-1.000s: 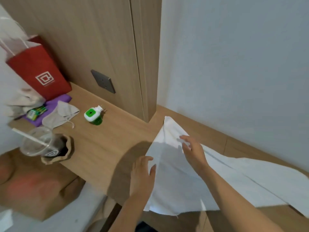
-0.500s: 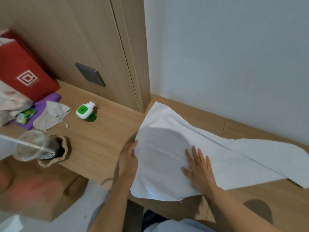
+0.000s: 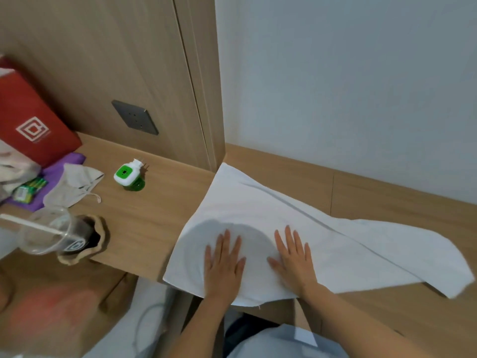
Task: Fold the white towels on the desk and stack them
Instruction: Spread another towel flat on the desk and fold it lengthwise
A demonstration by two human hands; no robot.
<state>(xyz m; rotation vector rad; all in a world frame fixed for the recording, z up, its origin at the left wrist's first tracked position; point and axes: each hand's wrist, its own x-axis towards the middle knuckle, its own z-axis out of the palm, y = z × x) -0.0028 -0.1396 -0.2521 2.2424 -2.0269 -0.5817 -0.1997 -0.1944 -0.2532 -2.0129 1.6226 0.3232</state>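
Towel (image 3: 296, 228) (one) — two flat hands

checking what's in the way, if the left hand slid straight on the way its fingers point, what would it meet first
The left hand lies flat on the white towel, fingers pointing away toward the wall. Sliding on, it would cross more towel, then bare desk, and likely meet the white wall first. Nothing else seems to stand in that line.

Soft, even indoor light, a wide-angle view bent at its edges.

A round grey shadow falls on the white towel (image 3: 271, 228) at lower centre. The lower left corner is blurred and out of focus. Straight lines bow toward the frame edges. The picture is slightly soft throughout.
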